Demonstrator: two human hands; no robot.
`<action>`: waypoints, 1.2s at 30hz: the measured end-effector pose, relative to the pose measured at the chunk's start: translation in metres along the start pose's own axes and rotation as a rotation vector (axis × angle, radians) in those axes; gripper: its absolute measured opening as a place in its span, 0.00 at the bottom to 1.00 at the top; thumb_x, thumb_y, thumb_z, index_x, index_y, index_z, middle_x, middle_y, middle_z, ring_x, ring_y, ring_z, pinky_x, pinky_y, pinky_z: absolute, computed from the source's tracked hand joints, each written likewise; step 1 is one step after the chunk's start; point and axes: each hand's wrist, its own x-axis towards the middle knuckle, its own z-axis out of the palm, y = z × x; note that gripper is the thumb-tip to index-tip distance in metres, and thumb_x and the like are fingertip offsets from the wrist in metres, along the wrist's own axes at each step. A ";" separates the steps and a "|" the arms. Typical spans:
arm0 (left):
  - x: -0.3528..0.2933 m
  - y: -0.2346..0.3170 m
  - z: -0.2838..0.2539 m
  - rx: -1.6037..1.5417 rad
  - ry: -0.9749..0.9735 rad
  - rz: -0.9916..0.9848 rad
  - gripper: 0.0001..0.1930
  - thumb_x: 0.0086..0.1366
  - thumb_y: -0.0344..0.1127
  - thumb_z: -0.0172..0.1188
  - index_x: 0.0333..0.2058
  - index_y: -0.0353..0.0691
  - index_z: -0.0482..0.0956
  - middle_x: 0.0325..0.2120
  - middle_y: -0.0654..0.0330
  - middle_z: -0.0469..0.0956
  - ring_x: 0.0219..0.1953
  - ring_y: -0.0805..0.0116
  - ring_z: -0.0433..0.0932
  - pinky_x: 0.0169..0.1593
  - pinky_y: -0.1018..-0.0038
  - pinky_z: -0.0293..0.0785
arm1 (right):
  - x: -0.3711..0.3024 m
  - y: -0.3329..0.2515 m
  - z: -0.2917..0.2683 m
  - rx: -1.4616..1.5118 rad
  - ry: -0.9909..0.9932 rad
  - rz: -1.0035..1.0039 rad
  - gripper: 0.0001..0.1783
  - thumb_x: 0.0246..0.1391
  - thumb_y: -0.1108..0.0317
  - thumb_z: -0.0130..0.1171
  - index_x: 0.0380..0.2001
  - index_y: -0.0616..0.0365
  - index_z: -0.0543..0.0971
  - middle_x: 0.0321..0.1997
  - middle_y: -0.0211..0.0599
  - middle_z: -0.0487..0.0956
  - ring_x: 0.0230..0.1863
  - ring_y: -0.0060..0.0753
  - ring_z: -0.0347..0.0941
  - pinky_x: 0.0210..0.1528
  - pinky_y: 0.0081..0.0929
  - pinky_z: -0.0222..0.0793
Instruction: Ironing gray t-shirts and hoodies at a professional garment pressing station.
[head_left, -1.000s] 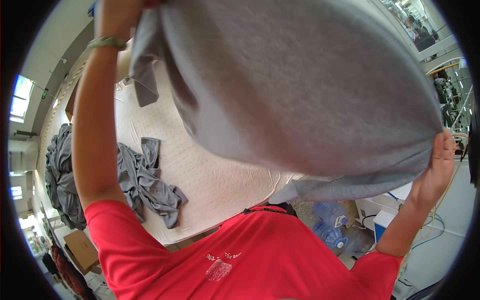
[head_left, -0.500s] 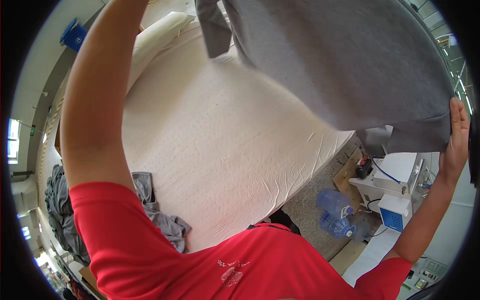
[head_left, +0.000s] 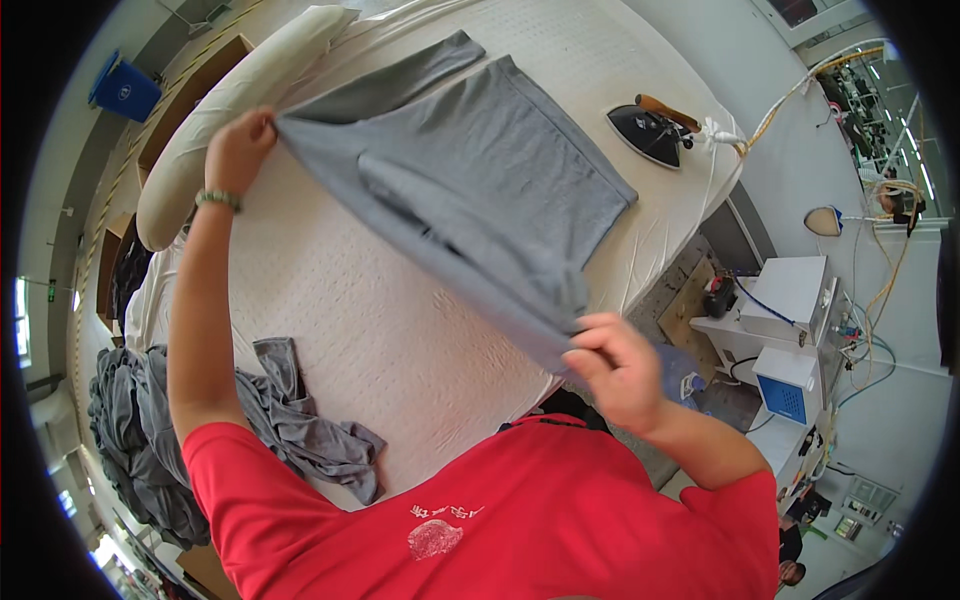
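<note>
A grey long-sleeved top (head_left: 480,150) lies partly across a large padded table covered in pale cloth (head_left: 300,260). Its hem edge faces the far right, and one sleeve stretches out at the far side. My left hand (head_left: 240,150) pinches the top's left corner beside the padded roll. At the near right, my right hand (head_left: 620,370) grips the other end, slightly blurred. Between my hands the near edge is pulled taut and folds over, raised off the table. A dark iron (head_left: 650,130) with a wooden handle rests on the cloth beyond the hem.
Grey garments are heaped (head_left: 140,450) at the left, with a loose grey piece (head_left: 310,430) on the table's near-left corner. A long padded roll (head_left: 240,110) edges the far left. White box-shaped equipment (head_left: 785,300) and a large water bottle (head_left: 680,375) stand right.
Both hands have come down, bringing the grey top from the air onto the table. My right hand has moved inward and nearer. The iron and padded roll are now in fuller view.
</note>
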 end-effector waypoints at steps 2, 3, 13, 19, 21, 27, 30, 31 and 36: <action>-0.053 -0.019 0.027 0.095 -0.102 -0.078 0.09 0.70 0.39 0.64 0.45 0.47 0.87 0.30 0.52 0.85 0.33 0.51 0.87 0.40 0.60 0.81 | -0.014 0.029 0.043 0.052 -0.047 0.001 0.08 0.64 0.70 0.70 0.41 0.60 0.82 0.49 0.45 0.82 0.43 0.40 0.81 0.46 0.31 0.76; -0.080 -0.025 0.044 0.050 -0.081 -0.073 0.09 0.69 0.39 0.65 0.45 0.47 0.87 0.29 0.52 0.85 0.33 0.50 0.87 0.39 0.59 0.82 | -0.017 0.046 0.066 0.061 -0.064 -0.033 0.09 0.63 0.69 0.71 0.42 0.60 0.82 0.49 0.45 0.82 0.42 0.41 0.82 0.44 0.32 0.77; -0.183 0.192 0.095 -0.290 -0.159 0.023 0.24 0.58 0.44 0.74 0.51 0.38 0.85 0.51 0.44 0.82 0.51 0.43 0.82 0.54 0.52 0.79 | -0.028 0.126 0.189 -0.492 -0.506 -0.445 0.06 0.57 0.71 0.61 0.36 0.60 0.80 0.44 0.44 0.79 0.29 0.40 0.83 0.28 0.37 0.82; -0.203 0.343 0.132 -0.228 -0.600 0.030 0.20 0.66 0.46 0.65 0.50 0.41 0.80 0.44 0.47 0.83 0.46 0.46 0.86 0.48 0.54 0.83 | -0.040 0.117 0.192 -0.740 -0.671 -0.471 0.05 0.55 0.69 0.61 0.33 0.57 0.82 0.37 0.44 0.82 0.25 0.36 0.81 0.23 0.36 0.80; -0.202 0.337 0.140 -0.219 -0.627 0.037 0.09 0.65 0.34 0.58 0.43 0.42 0.79 0.43 0.50 0.84 0.41 0.48 0.87 0.41 0.56 0.85 | -0.042 0.114 0.185 -0.704 -0.591 -0.509 0.05 0.54 0.69 0.61 0.33 0.57 0.82 0.43 0.48 0.82 0.26 0.35 0.82 0.24 0.36 0.80; -0.326 0.241 0.046 -0.857 0.414 -0.769 0.13 0.67 0.26 0.58 0.50 0.35 0.80 0.40 0.63 0.78 0.40 0.72 0.76 0.44 0.72 0.75 | -0.034 0.113 0.128 -0.346 -0.656 -0.758 0.07 0.56 0.70 0.61 0.38 0.56 0.81 0.70 0.49 0.75 0.33 0.37 0.83 0.29 0.33 0.82; -0.406 0.202 -0.004 -0.510 0.772 -1.115 0.20 0.74 0.32 0.56 0.61 0.28 0.72 0.50 0.53 0.77 0.46 0.67 0.79 0.50 0.72 0.77 | -0.027 0.124 0.102 -0.149 -0.616 -0.823 0.07 0.58 0.66 0.63 0.38 0.54 0.82 0.67 0.44 0.79 0.34 0.37 0.84 0.31 0.34 0.82; -0.425 0.206 -0.010 -0.639 1.025 -1.369 0.22 0.76 0.34 0.55 0.63 0.27 0.70 0.53 0.50 0.78 0.48 0.64 0.80 0.53 0.69 0.79 | -0.023 0.131 0.094 -0.103 -0.595 -0.824 0.08 0.58 0.65 0.63 0.39 0.54 0.82 0.65 0.42 0.81 0.35 0.38 0.84 0.32 0.35 0.82; -0.446 0.348 0.033 -1.047 0.832 -1.702 0.25 0.78 0.42 0.59 0.65 0.31 0.69 0.58 0.45 0.79 0.60 0.51 0.81 0.62 0.56 0.81 | 0.056 0.198 0.017 -0.230 -0.282 -0.630 0.09 0.59 0.70 0.65 0.43 0.53 0.84 0.43 0.37 0.87 0.42 0.44 0.85 0.41 0.38 0.83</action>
